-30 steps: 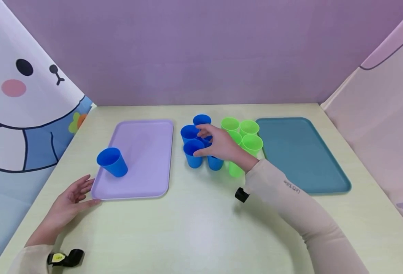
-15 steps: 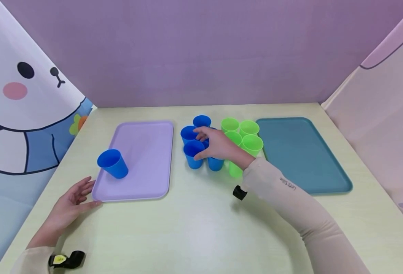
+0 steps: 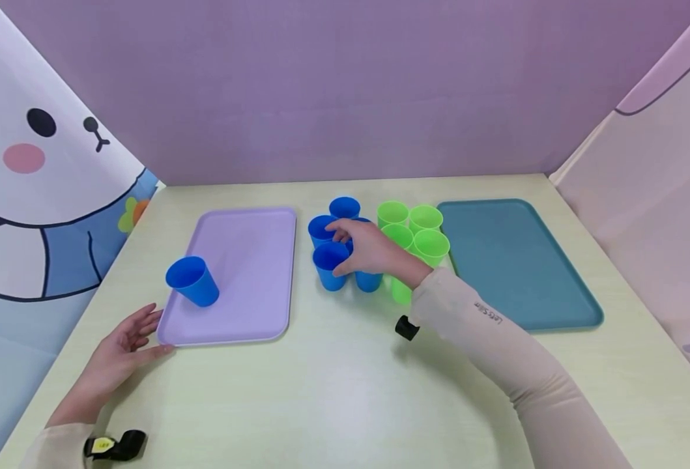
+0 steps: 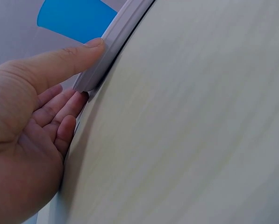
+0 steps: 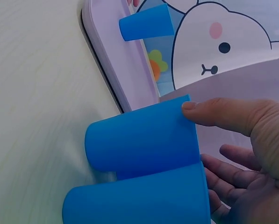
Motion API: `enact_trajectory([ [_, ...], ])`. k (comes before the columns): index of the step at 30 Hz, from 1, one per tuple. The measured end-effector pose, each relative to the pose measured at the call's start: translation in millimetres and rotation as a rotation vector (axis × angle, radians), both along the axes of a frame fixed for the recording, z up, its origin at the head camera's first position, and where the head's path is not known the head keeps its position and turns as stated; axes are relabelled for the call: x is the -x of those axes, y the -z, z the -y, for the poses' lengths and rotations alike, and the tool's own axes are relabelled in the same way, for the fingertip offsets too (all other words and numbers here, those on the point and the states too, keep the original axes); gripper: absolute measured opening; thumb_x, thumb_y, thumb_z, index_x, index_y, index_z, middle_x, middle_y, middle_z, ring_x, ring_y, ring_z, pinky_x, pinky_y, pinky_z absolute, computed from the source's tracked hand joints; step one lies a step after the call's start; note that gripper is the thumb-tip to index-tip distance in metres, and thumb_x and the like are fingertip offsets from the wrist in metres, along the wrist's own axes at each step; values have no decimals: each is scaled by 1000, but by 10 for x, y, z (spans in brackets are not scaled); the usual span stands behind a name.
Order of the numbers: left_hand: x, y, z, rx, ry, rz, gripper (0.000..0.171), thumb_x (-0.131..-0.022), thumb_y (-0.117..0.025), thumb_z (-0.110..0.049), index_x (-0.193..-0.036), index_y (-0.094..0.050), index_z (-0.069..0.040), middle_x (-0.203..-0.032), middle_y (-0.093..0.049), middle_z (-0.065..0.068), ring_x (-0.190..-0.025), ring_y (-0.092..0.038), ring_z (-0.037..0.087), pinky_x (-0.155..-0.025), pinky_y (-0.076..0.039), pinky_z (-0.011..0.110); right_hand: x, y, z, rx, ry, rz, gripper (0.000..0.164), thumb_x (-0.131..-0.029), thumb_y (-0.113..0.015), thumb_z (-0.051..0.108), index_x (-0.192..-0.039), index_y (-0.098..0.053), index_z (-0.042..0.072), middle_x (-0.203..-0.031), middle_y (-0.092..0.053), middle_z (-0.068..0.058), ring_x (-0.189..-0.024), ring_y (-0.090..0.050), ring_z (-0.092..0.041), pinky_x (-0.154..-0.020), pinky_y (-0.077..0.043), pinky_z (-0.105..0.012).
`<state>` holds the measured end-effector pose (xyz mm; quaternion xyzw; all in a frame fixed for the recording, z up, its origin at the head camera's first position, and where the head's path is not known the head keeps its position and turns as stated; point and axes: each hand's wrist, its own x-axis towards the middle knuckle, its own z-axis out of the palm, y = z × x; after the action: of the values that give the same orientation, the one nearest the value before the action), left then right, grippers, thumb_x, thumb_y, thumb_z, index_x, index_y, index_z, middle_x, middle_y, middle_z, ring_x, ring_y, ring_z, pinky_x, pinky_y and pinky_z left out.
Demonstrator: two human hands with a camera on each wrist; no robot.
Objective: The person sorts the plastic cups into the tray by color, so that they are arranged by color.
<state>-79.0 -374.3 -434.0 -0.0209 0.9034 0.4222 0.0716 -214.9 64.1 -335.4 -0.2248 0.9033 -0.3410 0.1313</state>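
Observation:
In the head view, my right hand is over a cluster of blue cups, thumb and fingers spread. Its thumb touches or nearly touches the rim of the front left blue cup; the fingers reach over toward the back left blue cup. More blue cups are partly hidden beneath the hand. My left hand lies at the near left corner of the lilac tray, thumb resting against its rim, other fingers loosely bent beside the corner. One blue cup stands on that tray.
Several green cups stand right of the blue ones, partly behind my right wrist. A teal tray lies at the table's right. A purple wall rises behind the table, and a cartoon-printed cloth hangs at the left.
My right hand has shifted slightly left and toward me, its thumb coming closer to the front left blue cup. The cups and my left hand have kept their places.

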Motion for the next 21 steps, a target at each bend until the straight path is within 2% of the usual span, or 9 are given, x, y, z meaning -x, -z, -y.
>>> enact_trajectory([
  [14, 23, 17, -3, -11, 6, -11, 92, -92, -74, -24, -157, -15, 0, -150, -37, 31, -102, -37, -20, -79, -37, 2, 9, 0, 19, -24, -34, -5, 78, -78, -88, 18, -144, -49, 9, -126, -60, -5, -119, -54, -21, -102, -46, -38],
  [21, 22, 25, -6, -11, 1, -3, 93, -92, -74, -25, -158, -14, -1, -150, -37, 31, -102, -37, -19, -79, -37, 2, 6, -57, 5, 10, -54, -23, 74, -77, -88, 19, -142, -53, 7, -127, -61, -7, -118, -55, -22, -100, -48, -37],
])
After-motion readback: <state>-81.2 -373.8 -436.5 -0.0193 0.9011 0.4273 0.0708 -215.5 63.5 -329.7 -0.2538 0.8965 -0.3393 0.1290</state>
